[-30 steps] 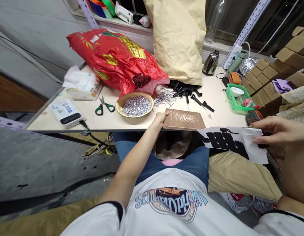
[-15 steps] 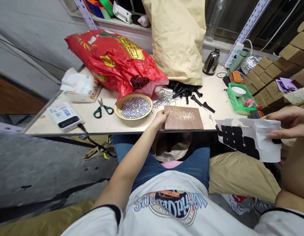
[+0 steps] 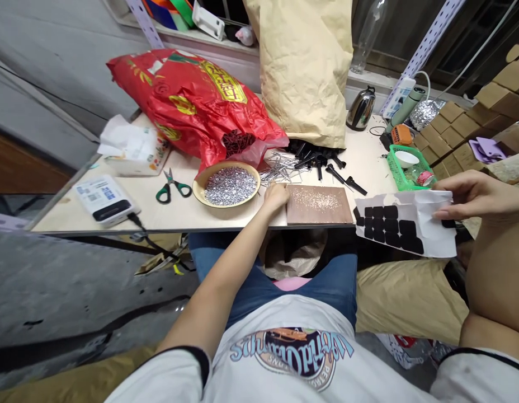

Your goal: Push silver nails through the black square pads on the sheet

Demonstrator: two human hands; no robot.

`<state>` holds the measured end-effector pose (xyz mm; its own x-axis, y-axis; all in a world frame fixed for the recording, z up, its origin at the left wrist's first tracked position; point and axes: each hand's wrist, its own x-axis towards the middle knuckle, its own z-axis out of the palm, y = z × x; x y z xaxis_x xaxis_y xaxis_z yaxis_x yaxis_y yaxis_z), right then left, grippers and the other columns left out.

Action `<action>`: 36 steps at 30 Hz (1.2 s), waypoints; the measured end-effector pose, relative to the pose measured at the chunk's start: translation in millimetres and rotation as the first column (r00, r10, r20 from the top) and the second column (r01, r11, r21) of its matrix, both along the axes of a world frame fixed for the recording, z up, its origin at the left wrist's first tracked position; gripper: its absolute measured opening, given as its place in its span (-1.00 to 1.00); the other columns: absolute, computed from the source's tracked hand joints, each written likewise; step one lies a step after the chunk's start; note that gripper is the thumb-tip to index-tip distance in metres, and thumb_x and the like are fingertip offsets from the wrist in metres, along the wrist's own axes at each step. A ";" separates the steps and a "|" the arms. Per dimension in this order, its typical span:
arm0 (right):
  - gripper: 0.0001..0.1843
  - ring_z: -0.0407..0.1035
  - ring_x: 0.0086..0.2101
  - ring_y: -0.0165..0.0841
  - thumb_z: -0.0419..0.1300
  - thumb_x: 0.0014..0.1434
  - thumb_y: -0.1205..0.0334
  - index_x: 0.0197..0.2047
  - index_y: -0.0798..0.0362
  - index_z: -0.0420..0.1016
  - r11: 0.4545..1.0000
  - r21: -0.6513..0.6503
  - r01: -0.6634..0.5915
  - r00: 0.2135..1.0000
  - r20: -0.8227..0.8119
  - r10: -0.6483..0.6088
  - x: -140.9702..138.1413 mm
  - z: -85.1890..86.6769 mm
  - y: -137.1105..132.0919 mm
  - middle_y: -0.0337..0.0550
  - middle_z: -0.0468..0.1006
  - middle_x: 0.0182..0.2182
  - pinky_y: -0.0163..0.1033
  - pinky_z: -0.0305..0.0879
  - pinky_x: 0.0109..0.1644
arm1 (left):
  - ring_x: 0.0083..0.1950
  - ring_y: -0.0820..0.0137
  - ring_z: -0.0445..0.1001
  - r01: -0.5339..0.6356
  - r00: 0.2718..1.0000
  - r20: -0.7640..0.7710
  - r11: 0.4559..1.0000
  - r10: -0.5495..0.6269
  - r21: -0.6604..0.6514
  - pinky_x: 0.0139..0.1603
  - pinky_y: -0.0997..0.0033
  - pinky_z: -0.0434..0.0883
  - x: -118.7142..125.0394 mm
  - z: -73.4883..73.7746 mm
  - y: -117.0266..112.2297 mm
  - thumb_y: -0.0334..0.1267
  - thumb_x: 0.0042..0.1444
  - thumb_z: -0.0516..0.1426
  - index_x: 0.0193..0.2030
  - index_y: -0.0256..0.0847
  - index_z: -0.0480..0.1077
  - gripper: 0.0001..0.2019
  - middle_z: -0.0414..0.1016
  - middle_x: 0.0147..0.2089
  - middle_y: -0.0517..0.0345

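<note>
My left hand (image 3: 277, 196) is closed at the left edge of a flat brown board (image 3: 320, 215), which lies at the table's front edge. Small pale bits are scattered over the board's top. My fingertips there are partly hidden. Off to the right, my right hand (image 3: 473, 196) pinches a white backing sheet (image 3: 438, 235) between thumb and fingers. Black rounded-square stickers (image 3: 391, 225) cover much of the sheet, and its left end hangs beside the board's right edge. Left of my left hand stands a yellowish bowl (image 3: 201, 196) filled with small silvery pieces.
Behind the board lie loose metal pins (image 3: 280, 168) and black plastic parts (image 3: 316, 157). A red bag (image 3: 179, 106) and a tan sack (image 3: 305, 73) stand further back. Scissors (image 3: 173, 187), a white device (image 3: 104, 198) and a green basket (image 3: 404, 176) are also on the table.
The sticker sheet and my right hand have moved left and slightly up, closer to the board. The board has shifted slightly right, with my left hand still at its left edge.
</note>
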<state>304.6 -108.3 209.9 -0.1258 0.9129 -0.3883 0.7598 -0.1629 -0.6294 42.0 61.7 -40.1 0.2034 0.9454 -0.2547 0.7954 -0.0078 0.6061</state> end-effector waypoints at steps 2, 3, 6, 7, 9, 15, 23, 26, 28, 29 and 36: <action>-0.49 0.16 -0.67 -0.62 0.38 -0.29 -0.19 -0.62 0.12 0.42 0.998 -0.049 -0.025 0.997 -0.074 0.021 -4.9 -0.3 6.7 -0.33 0.31 -0.69 -0.50 0.09 -0.66 | 0.17 0.03 0.33 -0.091 0.994 0.061 0.996 0.089 0.023 0.11 0.15 0.24 2.4 1.7 7.1 -0.34 0.09 -0.01 0.19 -0.25 0.27 -0.52 0.22 0.21 -0.28; -0.51 0.17 -0.66 -0.63 0.38 -0.27 -0.16 -0.62 0.13 0.41 0.996 -0.072 -0.046 0.993 -0.113 0.038 -7.8 -0.4 10.9 -0.34 0.31 -0.69 -0.51 0.11 -0.64 | 0.18 0.02 0.31 -0.136 0.984 0.123 0.989 0.128 0.059 0.13 0.13 0.22 4.3 3.4 8.9 -0.32 0.09 0.00 0.21 -0.26 0.24 -0.51 0.20 0.22 -0.28; -0.51 0.19 -0.65 -0.66 0.40 -0.27 -0.09 -0.65 0.15 0.34 0.996 -0.040 -0.079 0.979 -0.191 0.070 -19.0 -0.3 27.0 -0.37 0.31 -0.71 -0.54 0.13 -0.61 | 0.19 0.12 0.29 -0.177 0.882 0.459 0.977 0.103 0.121 0.15 0.16 0.23 14.6 12.3 3.8 -0.23 0.13 0.01 0.11 -0.29 0.31 -0.60 0.29 0.15 -0.21; -0.51 0.20 -0.65 -0.66 0.40 -0.28 -0.08 -0.66 0.16 0.33 0.995 -0.024 -0.095 0.972 -0.218 0.087 -23.9 -0.3 33.4 -0.38 0.31 -0.71 -0.55 0.13 -0.60 | 0.15 0.16 0.32 -0.138 0.806 0.587 0.988 0.074 0.065 0.12 0.19 0.27 19.1 16.3 -1.2 -0.18 0.15 0.00 0.05 -0.29 0.34 -0.62 0.35 0.10 -0.18; -0.51 0.22 -0.65 -0.68 0.42 -0.31 -0.04 -0.65 0.18 0.30 0.991 0.043 -0.125 0.949 -0.288 0.132 -34.9 -0.2 46.7 -0.41 0.32 -0.71 -0.57 0.12 -0.60 | 0.00 0.23 0.42 0.058 0.617 0.780 0.982 0.108 -0.182 0.01 0.22 0.36 26.8 24.8 -13.9 -0.05 0.17 -0.03 -0.03 -0.31 0.35 -0.60 0.44 -0.03 -0.15; -0.57 0.25 -0.66 -0.68 0.41 -0.29 0.16 -0.62 0.21 0.23 0.981 0.157 -0.115 0.868 -0.465 0.176 -55.5 -5.2 77.7 -0.46 0.33 -0.70 -0.59 0.11 -0.56 | -0.19 0.21 0.51 0.534 0.305 0.854 0.667 0.422 -0.520 -0.11 0.14 0.42 11.3 34.8 -40.4 0.18 0.04 0.03 -0.10 -0.30 0.33 -0.46 0.49 -0.22 -0.08; -0.59 0.21 -0.63 -0.69 0.40 -0.25 0.31 -0.60 0.16 0.16 0.990 0.093 -0.109 0.858 -0.494 0.141 -48.8 -25.1 99.3 -0.48 0.28 -0.67 -0.59 0.06 -0.57 | -0.18 0.45 0.47 0.224 0.175 0.873 0.845 0.455 -0.485 0.00 0.36 0.34 12.4 19.4 -37.5 -0.30 -0.05 0.18 0.06 -0.18 0.24 -0.53 0.45 -0.20 0.14; -0.64 0.25 -0.54 -0.66 0.38 -0.18 0.33 -0.53 0.15 0.21 0.984 0.117 -0.133 0.869 -0.464 0.173 -50.8 -25.2 108.6 -0.42 0.33 -0.58 -0.58 0.15 -0.51 | -0.20 0.35 0.49 0.386 0.174 0.808 0.716 0.562 -0.581 -0.01 0.22 0.36 31.2 22.1 -42.5 -0.05 0.11 0.03 0.11 -0.21 0.20 -0.54 0.46 -0.21 0.05; -0.68 0.28 -0.50 -0.64 0.36 -0.11 0.35 -0.49 0.16 0.23 0.982 0.137 -0.126 0.882 -0.437 0.174 -51.3 -24.9 113.0 -0.38 0.35 -0.52 -0.57 0.20 -0.47 | -0.20 0.27 0.51 0.497 0.185 0.794 0.642 0.578 -0.584 -0.03 0.10 0.37 36.8 24.4 -47.2 0.09 0.12 -0.03 0.11 -0.22 0.20 -0.47 0.47 -0.20 -0.01; -0.70 0.28 -0.49 -0.64 0.34 -0.09 0.34 -0.47 0.16 0.22 0.982 0.145 -0.121 0.888 -0.427 0.173 -51.2 -25.1 114.2 -0.36 0.36 -0.50 -0.57 0.20 -0.47 | -0.20 0.23 0.51 0.541 0.185 0.792 0.613 0.581 -0.576 -0.05 0.05 0.37 36.9 25.3 -49.2 0.13 0.10 -0.03 0.09 -0.23 0.22 -0.45 0.48 -0.19 -0.03; -0.64 0.25 -0.53 -0.63 0.35 -0.22 0.30 -0.47 0.12 0.18 0.979 0.191 -0.067 0.786 -0.594 0.170 -39.2 -38.6 109.1 -0.41 0.29 -0.57 -0.55 0.19 -0.49 | -0.26 0.45 0.52 0.227 -0.025 0.846 0.827 0.533 -0.515 -0.08 0.42 0.42 4.7 26.7 -37.8 -0.36 -0.03 0.15 -0.18 -0.25 0.39 -0.77 0.53 -0.30 0.17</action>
